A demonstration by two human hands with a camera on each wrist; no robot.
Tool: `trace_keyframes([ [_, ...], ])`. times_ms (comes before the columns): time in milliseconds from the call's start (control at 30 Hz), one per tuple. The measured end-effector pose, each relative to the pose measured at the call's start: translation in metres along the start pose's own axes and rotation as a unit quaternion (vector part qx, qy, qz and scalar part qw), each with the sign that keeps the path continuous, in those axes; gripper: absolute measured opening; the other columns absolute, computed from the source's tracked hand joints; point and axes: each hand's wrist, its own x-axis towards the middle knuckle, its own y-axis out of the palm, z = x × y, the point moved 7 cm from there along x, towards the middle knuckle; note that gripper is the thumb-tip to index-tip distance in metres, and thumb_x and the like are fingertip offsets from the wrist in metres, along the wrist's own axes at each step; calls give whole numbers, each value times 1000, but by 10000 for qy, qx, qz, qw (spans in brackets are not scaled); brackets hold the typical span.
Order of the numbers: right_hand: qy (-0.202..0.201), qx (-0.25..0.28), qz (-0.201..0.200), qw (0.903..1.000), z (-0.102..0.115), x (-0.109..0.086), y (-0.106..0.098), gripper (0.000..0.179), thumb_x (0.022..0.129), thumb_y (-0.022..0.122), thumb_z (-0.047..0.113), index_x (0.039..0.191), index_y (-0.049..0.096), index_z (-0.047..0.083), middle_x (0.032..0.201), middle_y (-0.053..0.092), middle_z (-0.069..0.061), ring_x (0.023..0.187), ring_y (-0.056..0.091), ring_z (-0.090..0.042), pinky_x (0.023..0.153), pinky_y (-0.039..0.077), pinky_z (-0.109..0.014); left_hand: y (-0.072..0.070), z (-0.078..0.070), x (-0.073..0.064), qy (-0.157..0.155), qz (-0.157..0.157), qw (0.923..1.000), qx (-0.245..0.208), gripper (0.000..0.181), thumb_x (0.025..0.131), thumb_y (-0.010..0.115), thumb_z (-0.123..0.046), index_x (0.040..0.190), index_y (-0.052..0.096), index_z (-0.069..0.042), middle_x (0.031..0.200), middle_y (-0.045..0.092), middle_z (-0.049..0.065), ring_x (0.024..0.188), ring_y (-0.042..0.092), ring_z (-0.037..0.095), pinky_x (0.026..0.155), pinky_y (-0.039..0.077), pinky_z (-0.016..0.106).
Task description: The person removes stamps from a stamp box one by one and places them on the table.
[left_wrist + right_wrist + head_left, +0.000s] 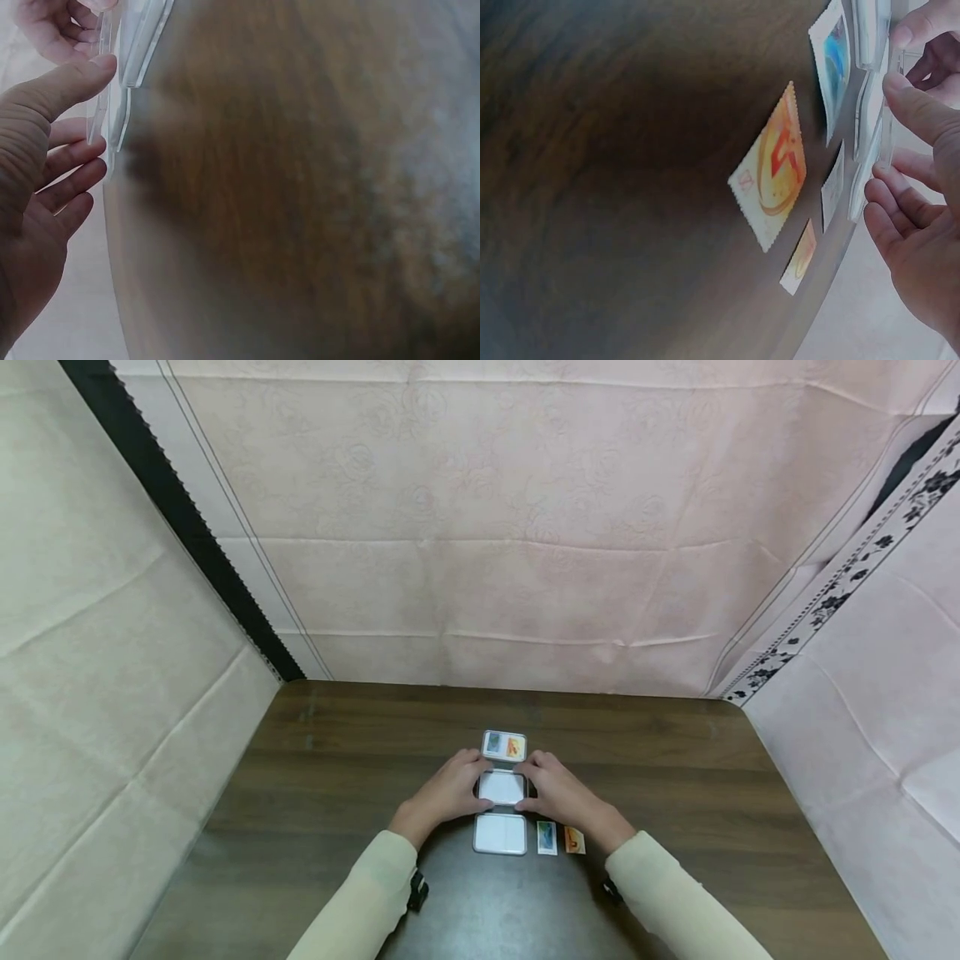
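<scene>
My left hand [446,792] and right hand [564,792] pinch a thin clear plastic cover [97,116] between them, thumbs on the near edge and fingers on the far edge. It is held over the middle white rectangular case [501,787]; whether it touches the case I cannot tell. Just beyond the fingertips, a far case [493,755] shows two stamps inside, one bluish and one orange. A near white case [500,834] lies below the hands. To its right are a blue stamp [547,838] and an orange stamp [574,841] on the table.
The right wrist view shows two more small stamps, a pale one [832,187] and an orange one [799,259], farther along the table. The brown wooden table [337,760] meets pale cloth curtains [487,585] at the back and both sides.
</scene>
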Motion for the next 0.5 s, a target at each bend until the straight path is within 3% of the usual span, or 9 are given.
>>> trace_keyframes([
  [233, 14, -71, -17, 10000, 0, 3, 3, 62, 85, 85, 40, 133, 67, 6, 124, 61, -9, 108, 55, -17, 92, 54, -35, 2, 3, -1, -59, 16, 10000, -36, 55, 86, 85, -37, 132, 67, -10, 128, 61, 2, 109, 53, 15, 94, 52, 35],
  [500, 10, -149, 56, 9999, -2, 6, 7, 62, 86, 84, 40, 134, 66, 6, 124, 60, -8, 107, 54, -16, 91, 53, -35, 4, 6, -1, -110, 31, 9999, -80, 56, 87, 84, -37, 134, 67, -10, 133, 61, 3, 116, 53, 18, 99, 51, 37],
])
